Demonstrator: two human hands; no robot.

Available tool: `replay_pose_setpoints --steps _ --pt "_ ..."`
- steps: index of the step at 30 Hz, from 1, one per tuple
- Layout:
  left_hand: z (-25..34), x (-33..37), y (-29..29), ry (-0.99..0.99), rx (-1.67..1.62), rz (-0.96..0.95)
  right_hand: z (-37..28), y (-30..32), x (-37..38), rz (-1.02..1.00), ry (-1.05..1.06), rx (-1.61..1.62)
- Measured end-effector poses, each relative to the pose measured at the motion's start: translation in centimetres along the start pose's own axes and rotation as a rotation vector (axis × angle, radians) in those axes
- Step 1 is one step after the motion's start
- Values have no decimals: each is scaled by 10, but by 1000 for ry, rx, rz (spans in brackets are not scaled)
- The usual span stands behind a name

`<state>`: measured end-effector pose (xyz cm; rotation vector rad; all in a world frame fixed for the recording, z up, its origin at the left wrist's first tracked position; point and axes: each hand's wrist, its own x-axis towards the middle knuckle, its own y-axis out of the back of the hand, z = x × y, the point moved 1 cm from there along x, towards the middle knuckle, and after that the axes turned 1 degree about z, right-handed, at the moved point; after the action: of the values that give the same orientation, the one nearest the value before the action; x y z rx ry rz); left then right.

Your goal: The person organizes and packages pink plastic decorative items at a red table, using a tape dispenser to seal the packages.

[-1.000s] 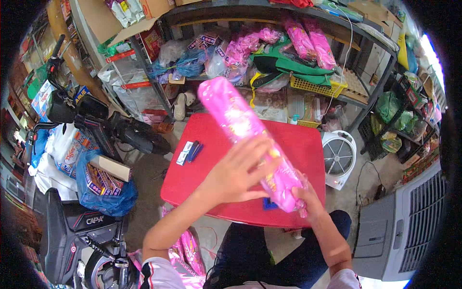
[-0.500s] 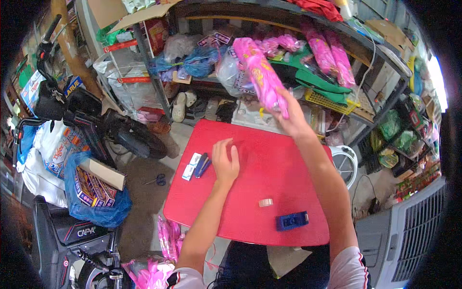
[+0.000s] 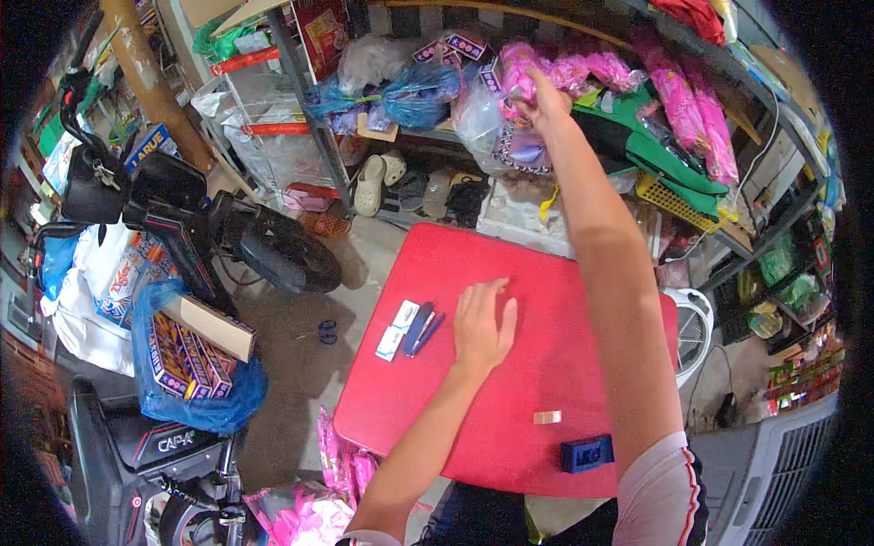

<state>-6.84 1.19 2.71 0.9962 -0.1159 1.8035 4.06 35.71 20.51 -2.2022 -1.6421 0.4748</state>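
My right hand (image 3: 549,107) reaches far over the table to the shelf, its fingers closed around a long pink wrapped package (image 3: 520,68) with a yellow pattern. Other pink packages (image 3: 675,102) lie further right on that shelf. Palm down on the red table (image 3: 473,414), my left hand (image 3: 484,326) holds nothing, fingers stretched out. Left of it are a small white and blue box (image 3: 398,331) and a dark blue stapler (image 3: 421,329). A small tape roll (image 3: 547,418) and a blue tape dispenser (image 3: 586,453) sit near the table's front right.
A motorbike (image 3: 173,218) stands at the left with a blue bag (image 3: 241,400) of boxes. Scissors (image 3: 327,331) lie on the floor. More pink packages (image 3: 341,460) are by the table's near left edge. A white fan (image 3: 692,332) stands to the right.
My right hand has carried the pink package away from me, onto or just above the shelf. The view has shifted; my left hand stays flat on the table.
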Motion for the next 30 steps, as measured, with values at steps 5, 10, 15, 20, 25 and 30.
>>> replay_pose_setpoints --steps 5,10,15,20,25,30 --pt "1 0 -1 9 -41 -37 8 -9 27 -141 166 34" --pt "3 -1 -1 34 -40 -52 21 -2 53 -277 258 -217" --pt "4 0 -7 58 -52 -64 27 9 63 -38 527 -594" --pt "-3 -2 -5 117 -29 -49 32 7 27 247 431 -792" --pt "-3 -1 -1 139 -19 -55 32 -9 0 -122 289 -186" --pt "2 -2 -9 150 -50 -69 10 -9 37 -345 351 -363"
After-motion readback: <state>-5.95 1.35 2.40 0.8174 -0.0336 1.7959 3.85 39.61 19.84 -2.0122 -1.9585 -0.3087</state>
